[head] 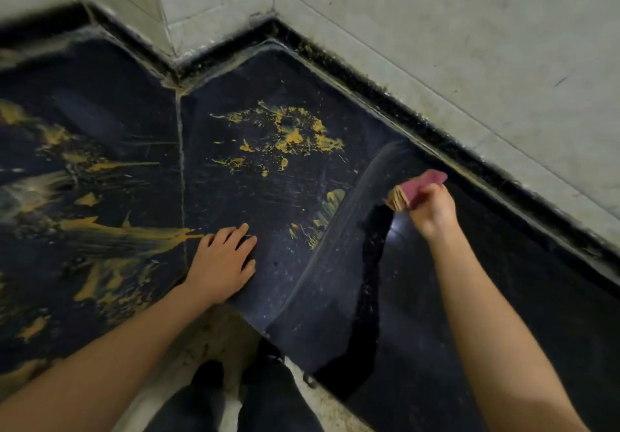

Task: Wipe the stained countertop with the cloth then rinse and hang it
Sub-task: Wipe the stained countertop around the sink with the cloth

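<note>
Head view: the right hand [432,208] grips a folded pink cloth [417,190] raised just above the dark bench [469,280], well apart from the left hand [223,264], pressed flat with fingers spread near yellow stains [292,133].

From a single head-worn wide-angle camera we look steeply down and forward, close over the dark stained desk [268,196] where it meets the tiled wall [436,29] corner, our own forearms reaching in from the bottom edge.
</note>
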A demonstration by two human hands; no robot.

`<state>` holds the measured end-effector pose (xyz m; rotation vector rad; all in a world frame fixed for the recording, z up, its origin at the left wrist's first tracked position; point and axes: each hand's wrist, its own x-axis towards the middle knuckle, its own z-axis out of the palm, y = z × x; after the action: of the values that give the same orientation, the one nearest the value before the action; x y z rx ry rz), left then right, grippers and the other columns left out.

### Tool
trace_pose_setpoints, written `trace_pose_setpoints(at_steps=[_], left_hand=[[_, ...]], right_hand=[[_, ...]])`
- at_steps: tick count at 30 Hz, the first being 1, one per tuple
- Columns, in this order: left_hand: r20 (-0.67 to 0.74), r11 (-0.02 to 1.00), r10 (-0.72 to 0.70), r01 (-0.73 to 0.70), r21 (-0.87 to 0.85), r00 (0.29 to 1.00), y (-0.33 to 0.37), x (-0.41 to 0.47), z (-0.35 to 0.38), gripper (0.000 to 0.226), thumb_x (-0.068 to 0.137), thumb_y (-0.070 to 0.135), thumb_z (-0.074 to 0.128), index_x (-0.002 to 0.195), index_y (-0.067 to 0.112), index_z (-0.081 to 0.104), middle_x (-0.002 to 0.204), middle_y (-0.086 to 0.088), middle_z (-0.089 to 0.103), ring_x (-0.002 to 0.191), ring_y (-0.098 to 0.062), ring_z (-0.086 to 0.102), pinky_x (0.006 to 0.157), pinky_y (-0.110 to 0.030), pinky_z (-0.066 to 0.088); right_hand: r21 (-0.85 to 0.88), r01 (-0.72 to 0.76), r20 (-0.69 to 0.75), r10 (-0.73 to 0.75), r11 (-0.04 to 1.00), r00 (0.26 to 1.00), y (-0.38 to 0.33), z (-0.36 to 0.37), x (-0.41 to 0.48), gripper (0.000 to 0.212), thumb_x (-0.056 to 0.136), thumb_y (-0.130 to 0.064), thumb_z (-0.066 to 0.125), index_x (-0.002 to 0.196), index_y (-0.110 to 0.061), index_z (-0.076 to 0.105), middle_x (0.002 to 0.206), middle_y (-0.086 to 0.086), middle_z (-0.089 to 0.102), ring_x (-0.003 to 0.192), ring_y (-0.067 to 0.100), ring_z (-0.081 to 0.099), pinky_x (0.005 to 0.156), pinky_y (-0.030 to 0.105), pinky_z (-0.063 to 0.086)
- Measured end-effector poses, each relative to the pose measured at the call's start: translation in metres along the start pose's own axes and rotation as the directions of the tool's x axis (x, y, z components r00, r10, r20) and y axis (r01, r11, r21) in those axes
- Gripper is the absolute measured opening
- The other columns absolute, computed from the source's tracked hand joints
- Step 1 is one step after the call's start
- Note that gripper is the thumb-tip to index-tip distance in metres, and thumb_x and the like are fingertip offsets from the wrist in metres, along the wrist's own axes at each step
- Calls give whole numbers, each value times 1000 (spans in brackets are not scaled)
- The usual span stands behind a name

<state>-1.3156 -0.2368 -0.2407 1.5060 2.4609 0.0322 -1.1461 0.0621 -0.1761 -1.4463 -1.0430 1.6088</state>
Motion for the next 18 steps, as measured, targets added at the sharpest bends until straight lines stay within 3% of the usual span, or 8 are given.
trace_pose_setpoints(at_steps=[3, 6, 8, 10, 13, 16, 18], left_hand=[[-13, 999, -36, 36, 17, 999, -1, 0, 7, 50, 76, 40, 34, 98, 15, 72, 110, -8, 68, 94, -27, 65, 71, -42, 53], [-67, 998, -69, 69, -2, 995, 5, 0, 15, 51, 76, 41, 34, 99, 15, 71, 113, -8, 66, 104, -23, 51, 83, -40, 46], [-76, 996, -95, 94, -5, 993, 7, 0, 18, 51, 77, 42, 35, 102, 15, 70, 116, -9, 65, 107, -22, 42, 89, -40, 36], [-70, 992, -125, 126, 3, 990, 9, -1, 19, 52, 78, 43, 34, 104, 15, 69, 119, -9, 64, 110, -22, 41, 90, -42, 41], [-35, 988, -154, 154, 5, 987, 11, -3, 18, 53, 79, 44, 34, 107, 13, 67, 122, -11, 61, 114, -23, 39, 94, -40, 30], [5, 985, -174, 174, 23, 985, 13, -3, 18, 54, 79, 45, 34, 109, 14, 67, 124, -10, 60, 116, -23, 38, 94, -38, 25], [20, 985, -174, 173, 29, 985, 13, -3, 17, 54, 79, 45, 34, 109, 14, 67, 124, -10, 60, 116, -23, 38, 94, -38, 25]], right_hand=[[-93, -77, 125, 88, 993, 988, -5, 9, 45, 36, 77, 16, 30, 87, -9, 53, 71, 6, 65, 58, 13, 64, 58, 24, 55], [-280, 19, 259, 57, 960, 964, -10, 19, 70, 34, 87, 15, 33, 84, -11, 55, 55, -6, 67, 49, 5, 62, 50, 17, 51], [-450, 141, 371, 41, 882, 928, -12, 21, 83, 28, 89, 12, 41, 83, -11, 56, 52, -8, 66, 46, 2, 60, 46, 15, 49], [-596, 271, 437, 22, 755, 899, -15, 23, 95, 24, 86, 9, 53, 77, -14, 56, 50, -6, 64, 43, -2, 57, 48, 16, 49], [-739, 404, 471, -15, 540, 882, -21, 25, 104, 30, 76, 6, 68, 67, -17, 51, 56, 0, 60, 39, -5, 54, 51, 23, 50], [-726, 375, 449, -15, 576, 893, -30, 27, 106, 33, 76, 4, 70, 61, -14, 46, 46, -2, 56, 37, 1, 54, 41, 19, 48], [-774, 402, 386, -140, 489, 912, -38, 28, 112, 36, 75, -4, 73, 58, -17, 44, 56, 4, 55, 50, 18, 59, 50, 29, 49]])
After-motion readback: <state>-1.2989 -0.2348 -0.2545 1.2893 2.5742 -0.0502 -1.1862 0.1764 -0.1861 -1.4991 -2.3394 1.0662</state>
